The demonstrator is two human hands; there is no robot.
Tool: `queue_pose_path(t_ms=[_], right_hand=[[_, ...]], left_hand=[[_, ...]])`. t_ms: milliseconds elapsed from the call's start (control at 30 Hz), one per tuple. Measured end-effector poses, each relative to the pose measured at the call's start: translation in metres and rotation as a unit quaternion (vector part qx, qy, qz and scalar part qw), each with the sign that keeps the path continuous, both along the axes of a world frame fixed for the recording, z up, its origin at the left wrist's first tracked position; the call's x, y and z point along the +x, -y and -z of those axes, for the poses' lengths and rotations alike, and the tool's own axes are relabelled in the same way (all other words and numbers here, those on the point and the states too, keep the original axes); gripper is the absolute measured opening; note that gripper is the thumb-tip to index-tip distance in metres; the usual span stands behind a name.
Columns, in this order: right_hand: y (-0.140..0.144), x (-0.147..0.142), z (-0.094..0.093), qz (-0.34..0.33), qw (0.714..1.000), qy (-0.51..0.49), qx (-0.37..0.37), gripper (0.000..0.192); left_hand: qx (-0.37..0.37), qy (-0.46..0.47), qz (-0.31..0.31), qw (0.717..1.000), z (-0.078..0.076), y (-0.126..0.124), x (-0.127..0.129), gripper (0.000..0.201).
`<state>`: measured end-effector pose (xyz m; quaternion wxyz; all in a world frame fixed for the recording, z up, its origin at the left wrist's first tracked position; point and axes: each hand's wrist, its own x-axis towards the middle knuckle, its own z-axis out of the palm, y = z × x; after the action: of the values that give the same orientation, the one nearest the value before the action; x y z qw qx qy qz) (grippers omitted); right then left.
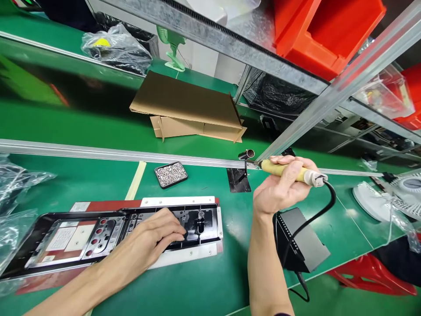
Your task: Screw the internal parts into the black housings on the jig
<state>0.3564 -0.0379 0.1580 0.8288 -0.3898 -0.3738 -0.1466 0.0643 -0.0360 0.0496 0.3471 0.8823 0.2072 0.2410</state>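
With its fingers wrapped round the yellow handle of a soldering iron (283, 170), my right hand (279, 188) is raised above the bench at right of centre. The iron's tip points left, close to a small metal tube holder (246, 154). A black cord runs from the back of the handle. My left hand (158, 232) rests over a long black plastic panel (210, 221), its fingers bent and pressed together; whatever they pinch is hidden beneath them. The panel lies in a red and white fixture (177, 202). A shallow black tray (171, 174) of small metal pieces sits behind it.
Cardboard (187, 98) lies beyond the metal rail (98, 151). A slanted metal post (305, 112) rises behind my right hand. A black box (301, 239) stands right of my forearm, a white fan (406, 191) farther right. Plastic bags (16, 184) lie at left, and red bins (315, 39) hang overhead.
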Motion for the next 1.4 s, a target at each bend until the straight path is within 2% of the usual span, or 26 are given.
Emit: queue_pose_path(t_ms=[167,333,433,567,700,867,967,1033,1100,1200,1400], right_hand=[[0.015,-0.028,-0.008,-0.109,0.993,-0.032,-0.015,0.007],[0.025,-0.047,-0.016,-0.132,0.989,-0.035,-0.052,0.006],[0.029,-0.056,-0.021,-0.137,0.987,-0.036,-0.069,0.004],[0.035,-0.065,-0.024,-0.168,0.982,-0.030,-0.076,0.013],[0.040,-0.072,-0.023,-0.211,0.973,-0.040,-0.090,0.016],[0.045,-0.081,-0.020,-0.233,0.963,-0.051,-0.125,0.021],[0.049,-0.085,-0.019,-0.268,0.953,-0.052,-0.127,0.015],[0.053,-0.087,-0.018,-0.293,0.947,-0.045,-0.122,0.020],[0.057,-0.089,-0.018,-0.316,0.940,-0.040,-0.124,0.023],[0.061,-0.093,-0.017,-0.352,0.924,-0.046,-0.140,0.027],[0.063,-0.108,-0.009,-0.414,0.889,-0.077,-0.178,0.035]], left_hand=[[-0.015,-0.024,0.004,1.000,0.012,0.002,0.000,0.026],[0.001,-0.014,0.036,0.999,0.019,0.002,-0.002,0.034],[0.002,-0.011,0.038,0.999,0.016,0.003,-0.003,0.037],[-0.008,-0.002,0.004,1.000,0.006,0.005,-0.004,0.027],[0.073,-0.004,-0.009,0.997,0.000,0.010,-0.013,0.033],[0.184,-0.047,0.032,0.981,0.009,0.018,-0.022,0.053],[0.225,-0.056,0.014,0.973,0.017,0.022,-0.018,0.054],[0.233,-0.047,0.011,0.971,0.019,0.024,-0.016,0.052],[0.210,-0.033,0.003,0.977,0.018,0.026,-0.018,0.054],[0.169,-0.025,-0.046,0.984,0.017,0.027,-0.028,0.059],[0.185,0.018,-0.138,0.973,0.025,0.019,-0.043,0.036]])
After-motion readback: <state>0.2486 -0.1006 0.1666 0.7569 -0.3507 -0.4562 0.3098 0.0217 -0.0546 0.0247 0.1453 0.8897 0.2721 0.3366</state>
